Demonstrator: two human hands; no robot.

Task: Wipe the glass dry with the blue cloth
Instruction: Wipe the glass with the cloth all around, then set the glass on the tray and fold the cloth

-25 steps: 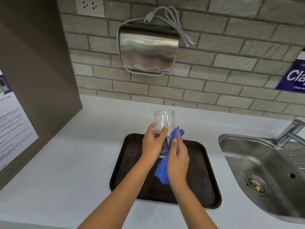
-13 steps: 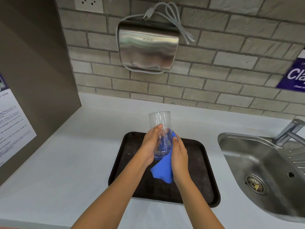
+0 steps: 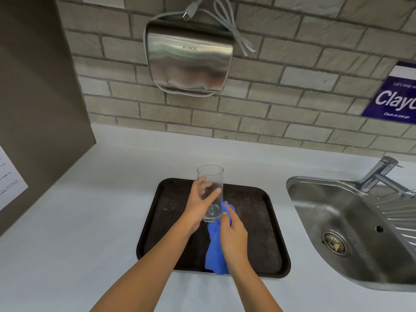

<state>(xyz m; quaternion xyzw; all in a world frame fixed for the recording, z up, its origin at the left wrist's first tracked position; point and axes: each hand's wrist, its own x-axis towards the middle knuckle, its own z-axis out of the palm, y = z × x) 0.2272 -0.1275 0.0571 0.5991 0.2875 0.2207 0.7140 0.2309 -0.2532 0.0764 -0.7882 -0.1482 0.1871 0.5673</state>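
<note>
Change since earlier frames: your right hand (image 3: 233,235) has dropped from the side of the glass (image 3: 211,192) to its base, and the blue cloth (image 3: 216,246) now hangs lower, its tail reaching the near rim of the tray (image 3: 265,235).
Glass position: you hold it clear of the tray, roughly upright with its open mouth up and tipped slightly away from you, over the tray's far-centre area.
Left hand: your left hand (image 3: 198,208) is wrapped around the glass's middle; the thumb crosses the near face, and the fingers (image 3: 203,181) show through the clear wall on the far side. Grip is closed on the glass.
Right hand: closed on the bunched cloth, with fingertips (image 3: 225,213) at the right lower edge of the glass, beside its base.
Cloth contact: a small fold sits against the glass's lower right side; whether cloth covers the underside, you cannot tell from this view.
Surroundings: tray lies on the white counter (image 3: 78,233); sink (image 3: 351,233) and tap (image 3: 380,176) stand to the right; hand dryer (image 3: 189,61) hangs on the brick wall at the far side.
</note>
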